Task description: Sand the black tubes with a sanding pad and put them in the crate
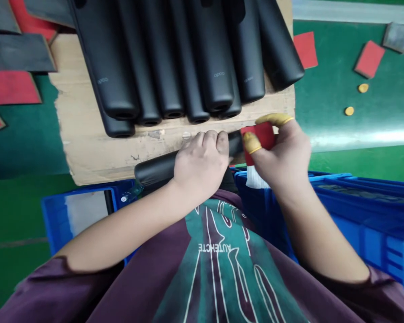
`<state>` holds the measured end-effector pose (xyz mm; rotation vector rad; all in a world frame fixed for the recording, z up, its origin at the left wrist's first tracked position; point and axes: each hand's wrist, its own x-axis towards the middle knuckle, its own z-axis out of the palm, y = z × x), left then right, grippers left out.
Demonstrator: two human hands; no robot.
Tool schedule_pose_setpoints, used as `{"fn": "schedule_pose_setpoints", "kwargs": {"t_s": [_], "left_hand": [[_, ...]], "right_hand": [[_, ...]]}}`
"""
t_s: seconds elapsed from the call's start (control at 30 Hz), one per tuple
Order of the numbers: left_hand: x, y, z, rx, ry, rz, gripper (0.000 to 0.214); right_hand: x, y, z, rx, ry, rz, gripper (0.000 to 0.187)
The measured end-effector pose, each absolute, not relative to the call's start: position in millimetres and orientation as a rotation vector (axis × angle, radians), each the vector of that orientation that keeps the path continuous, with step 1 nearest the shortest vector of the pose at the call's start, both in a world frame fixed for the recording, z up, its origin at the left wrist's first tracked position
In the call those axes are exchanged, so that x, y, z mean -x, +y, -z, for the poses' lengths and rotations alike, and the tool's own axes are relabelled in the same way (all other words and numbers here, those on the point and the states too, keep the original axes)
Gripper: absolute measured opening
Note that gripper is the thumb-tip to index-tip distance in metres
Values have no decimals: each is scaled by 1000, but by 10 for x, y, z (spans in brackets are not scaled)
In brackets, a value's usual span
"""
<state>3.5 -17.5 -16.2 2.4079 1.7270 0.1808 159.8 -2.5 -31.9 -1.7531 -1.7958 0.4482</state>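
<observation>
My left hand (202, 161) is closed around a black plastic tube (156, 169), which lies nearly level near the cardboard's front edge. At the tube's right end, my right hand (286, 152) pinches a red square pad (264, 136) against it. Yellow finger cots cover the thumb and forefinger of that hand. Part of the tube is hidden under my left fingers and the pad. Just beyond my hands, several black plastic housings (170, 67) with open ends lie side by side on the cardboard (72, 134).
Red and grey pads (15, 87) are piled at the left of the green table (326, 103). More pads (369, 59) and two small yellow rings (349, 111) lie at its right. Blue crates (366, 224) stand close on my right, with another blue bin (55, 220) on my left.
</observation>
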Motion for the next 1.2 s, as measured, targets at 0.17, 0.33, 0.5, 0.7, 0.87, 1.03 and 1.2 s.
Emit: {"fn": "schedule_pose_setpoints", "kwargs": {"t_s": [0.17,0.33,0.5,0.7,0.87,1.03,1.2], "left_hand": [[-39,-179,140,-2364,1711,-164,29],[-40,-185,136,-2336,1716,-166,36],[-43,-181,134,-2348,1702,-134,31],[-46,-190,134,-2349,1724,-168,32],[-48,-178,132,-2348,1700,-138,31],[-45,-183,128,-2338,1713,-167,30],[-39,-181,121,-2330,1702,-178,28]], "right_hand": [[-1579,-151,300,1793,-1829,-485,30],[-1632,-67,283,1823,-1812,-433,31],[-1600,-99,312,1794,-1823,-351,28],[-1644,-45,331,1755,-1813,-262,27],[-1564,-120,319,1774,-1859,-318,28],[-1626,-42,335,1743,-1850,-219,28],[-1613,-109,340,1742,-1874,-266,28]]}}
